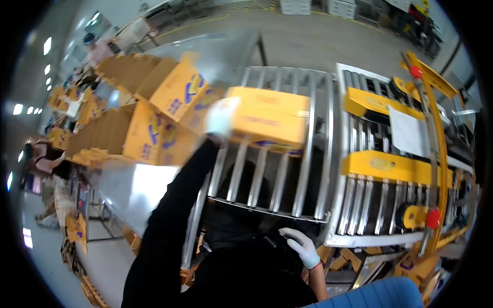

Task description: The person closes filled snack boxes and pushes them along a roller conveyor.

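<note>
My left hand (222, 118), in a white glove, is at the left end of a closed yellow cardboard carton (269, 118). Motion blur smears its fingers, so their grip cannot be made out. The carton lies on the metal roller conveyor (239, 172), with purple print low on its near side. Close to my body, below the conveyor's front edge, my right hand (303, 249) wears a white glove with a red cuff. It holds nothing, and its fingers are partly stretched and apart.
Open yellow cartons (141, 132) stand in rows on the metal table (128, 192) at left. Right of the rollers is a machine with yellow guide rails (390, 168) and red knobs (433, 218). A blue chair back (375, 296) is near me. Other people (49, 156) are at far left.
</note>
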### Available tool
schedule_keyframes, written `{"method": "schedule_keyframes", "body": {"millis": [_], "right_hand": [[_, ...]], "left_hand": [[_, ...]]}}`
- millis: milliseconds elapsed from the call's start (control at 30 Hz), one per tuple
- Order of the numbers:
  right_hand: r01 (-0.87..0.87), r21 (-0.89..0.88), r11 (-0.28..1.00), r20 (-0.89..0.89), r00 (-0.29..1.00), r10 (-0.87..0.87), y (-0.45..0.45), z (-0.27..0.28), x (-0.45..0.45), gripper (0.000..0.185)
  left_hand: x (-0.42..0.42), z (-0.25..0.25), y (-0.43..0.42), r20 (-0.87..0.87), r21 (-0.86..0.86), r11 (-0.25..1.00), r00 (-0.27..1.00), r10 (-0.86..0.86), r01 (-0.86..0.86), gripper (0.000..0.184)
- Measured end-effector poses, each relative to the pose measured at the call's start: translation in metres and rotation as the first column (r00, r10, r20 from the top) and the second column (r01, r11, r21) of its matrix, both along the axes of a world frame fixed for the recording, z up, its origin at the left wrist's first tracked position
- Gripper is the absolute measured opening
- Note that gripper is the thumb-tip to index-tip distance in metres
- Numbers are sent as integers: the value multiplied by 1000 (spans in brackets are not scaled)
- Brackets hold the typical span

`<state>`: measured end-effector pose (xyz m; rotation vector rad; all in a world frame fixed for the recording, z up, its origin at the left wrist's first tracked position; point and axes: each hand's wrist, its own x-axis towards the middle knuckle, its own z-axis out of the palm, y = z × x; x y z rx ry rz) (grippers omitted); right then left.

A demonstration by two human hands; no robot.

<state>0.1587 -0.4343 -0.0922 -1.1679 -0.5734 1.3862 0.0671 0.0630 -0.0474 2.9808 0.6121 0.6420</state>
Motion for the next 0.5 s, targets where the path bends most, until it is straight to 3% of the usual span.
{"method": "schedule_keyframes", "body": {"millis": [33,67,133,167,233,300,333,367,400,433,500], "right_hand": [[-15,14,1000,43,999,14,2,-6,1,38],[-13,21,1000,63,998,11,5,-14,2,38],[6,3,1000,22,1000,-6,15,-9,4,38],[14,-13,1000,28,1000,-14,19,-8,6,39],[13,-28,1000,42,999,-12,23,-4,14,39],[17,-72,997,90,996,-11,20,-10,17,37],[37,-106,994,66,997,-30,15,-20,18,37],[49,-147,988,49,998,-42,12,-27,19,36],[53,-158,986,58,997,-44,15,-22,19,36],[21,-180,983,67,998,-9,19,-17,21,37],[-10,-202,979,88,996,28,28,-8,18,37]], "left_hand": [[46,13,-31,57,-223,975,998,6,7,71],[91,40,-81,195,-724,688,947,255,-36,64],[158,53,-125,239,-827,561,882,406,-34,52],[172,53,-120,293,-774,633,894,338,15,52],[166,48,-95,284,-940,241,945,163,241,60],[134,72,-86,87,-990,-104,990,113,99,72],[124,65,-78,90,-993,75,996,-5,90,83],[117,67,-82,15,-924,382,1000,13,9,96],[112,76,-89,4,-702,712,999,-34,27,102],[111,86,-95,-23,-367,929,997,-68,55,107],[127,95,-104,-53,-23,965,963,-263,262,106]]}}
